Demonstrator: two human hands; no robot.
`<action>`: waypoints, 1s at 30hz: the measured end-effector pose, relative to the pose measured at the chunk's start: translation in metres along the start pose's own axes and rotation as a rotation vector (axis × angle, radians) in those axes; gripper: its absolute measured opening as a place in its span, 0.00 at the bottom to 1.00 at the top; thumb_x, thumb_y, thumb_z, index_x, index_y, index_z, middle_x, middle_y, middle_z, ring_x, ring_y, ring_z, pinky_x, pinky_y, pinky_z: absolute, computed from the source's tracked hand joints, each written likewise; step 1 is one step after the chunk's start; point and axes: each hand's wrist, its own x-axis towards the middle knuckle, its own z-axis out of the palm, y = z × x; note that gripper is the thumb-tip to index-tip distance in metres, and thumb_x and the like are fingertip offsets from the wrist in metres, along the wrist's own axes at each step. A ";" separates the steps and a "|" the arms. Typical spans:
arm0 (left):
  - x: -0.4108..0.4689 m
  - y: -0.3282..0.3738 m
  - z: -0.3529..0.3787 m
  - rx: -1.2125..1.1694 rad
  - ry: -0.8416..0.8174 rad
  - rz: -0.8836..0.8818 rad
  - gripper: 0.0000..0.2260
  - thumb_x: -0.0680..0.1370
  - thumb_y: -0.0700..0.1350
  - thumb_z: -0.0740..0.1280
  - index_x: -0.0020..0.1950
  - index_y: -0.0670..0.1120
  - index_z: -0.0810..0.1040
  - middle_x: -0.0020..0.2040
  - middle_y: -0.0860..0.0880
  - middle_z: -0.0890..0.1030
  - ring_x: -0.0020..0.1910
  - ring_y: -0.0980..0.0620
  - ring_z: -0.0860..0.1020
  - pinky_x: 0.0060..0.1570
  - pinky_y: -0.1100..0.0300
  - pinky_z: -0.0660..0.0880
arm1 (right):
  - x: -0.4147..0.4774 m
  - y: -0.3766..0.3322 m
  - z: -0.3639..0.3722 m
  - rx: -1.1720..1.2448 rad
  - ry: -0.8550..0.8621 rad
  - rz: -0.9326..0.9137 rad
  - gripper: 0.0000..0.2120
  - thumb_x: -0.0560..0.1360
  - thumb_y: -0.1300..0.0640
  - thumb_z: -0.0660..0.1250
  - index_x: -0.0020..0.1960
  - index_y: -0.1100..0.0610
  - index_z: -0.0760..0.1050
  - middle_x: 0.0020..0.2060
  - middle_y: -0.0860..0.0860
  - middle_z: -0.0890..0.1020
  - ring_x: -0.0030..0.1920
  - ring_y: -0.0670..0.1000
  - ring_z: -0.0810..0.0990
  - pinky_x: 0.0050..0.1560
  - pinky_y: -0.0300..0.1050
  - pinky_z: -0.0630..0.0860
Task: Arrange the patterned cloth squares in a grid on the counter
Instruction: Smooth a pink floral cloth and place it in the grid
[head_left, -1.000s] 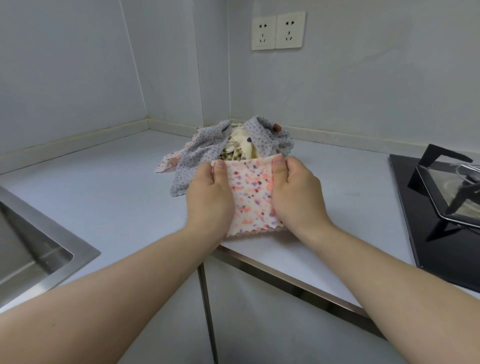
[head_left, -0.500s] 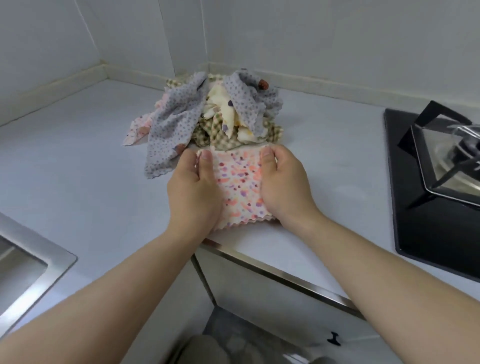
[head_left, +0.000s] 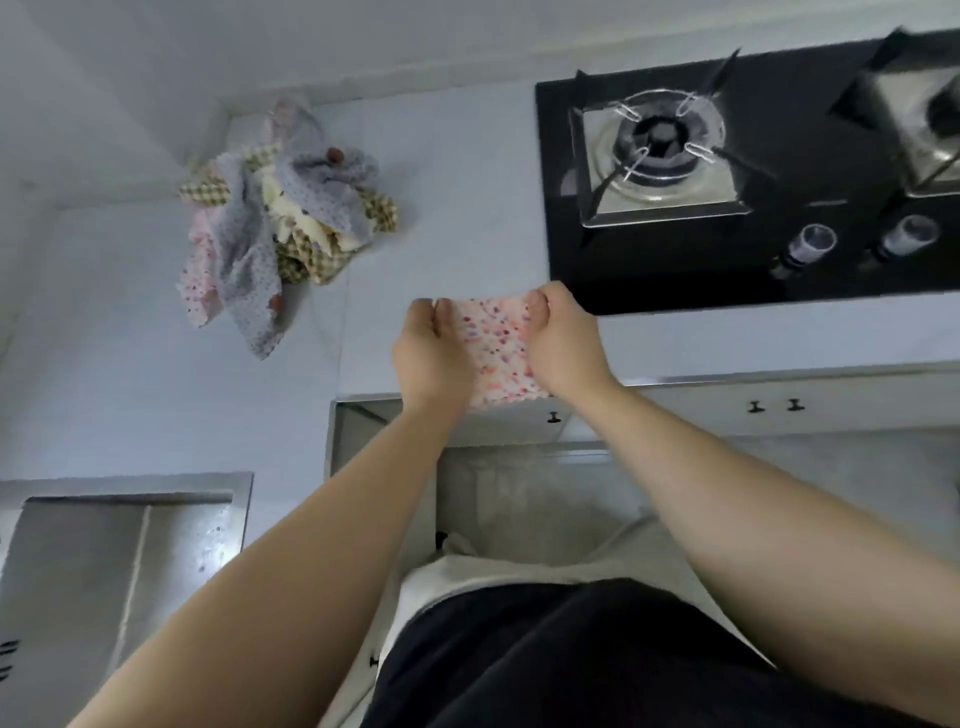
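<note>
pink speckled cloth square (head_left: 496, 353), pinched at its far corners by left hand (head_left: 431, 353) and right hand (head_left: 563, 348), over the counter's (head_left: 156, 389) front edge, well apart from the cloth pile (head_left: 280, 218): best pulled taut, squared to that edge, then laid flat.

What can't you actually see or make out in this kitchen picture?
Head view, all:
Number of cloths in the pile: crumpled over one another.
Side edges of the pink cloth: under the left hand and right hand.
Second burner: cut by the right edge.
Sink: cut by the left edge.
</note>
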 end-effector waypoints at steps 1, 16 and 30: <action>-0.008 0.017 0.017 -0.004 -0.050 0.034 0.12 0.86 0.47 0.55 0.47 0.43 0.71 0.35 0.53 0.73 0.34 0.57 0.70 0.32 0.61 0.63 | -0.003 0.008 -0.026 -0.008 0.060 0.011 0.11 0.87 0.53 0.52 0.51 0.54 0.71 0.41 0.49 0.77 0.35 0.44 0.75 0.24 0.30 0.66; -0.226 0.300 0.338 -0.066 -0.627 0.347 0.13 0.86 0.51 0.55 0.49 0.46 0.73 0.40 0.51 0.75 0.37 0.55 0.72 0.34 0.59 0.66 | -0.064 0.173 -0.462 -0.144 0.651 0.338 0.14 0.87 0.51 0.50 0.62 0.57 0.71 0.45 0.52 0.76 0.42 0.54 0.73 0.42 0.46 0.65; -0.280 0.408 0.546 -0.125 -0.695 0.281 0.12 0.86 0.50 0.55 0.50 0.47 0.74 0.41 0.52 0.76 0.39 0.56 0.75 0.37 0.61 0.75 | -0.001 0.275 -0.660 -0.163 0.689 0.405 0.14 0.87 0.50 0.49 0.56 0.57 0.69 0.38 0.56 0.78 0.35 0.57 0.75 0.35 0.51 0.73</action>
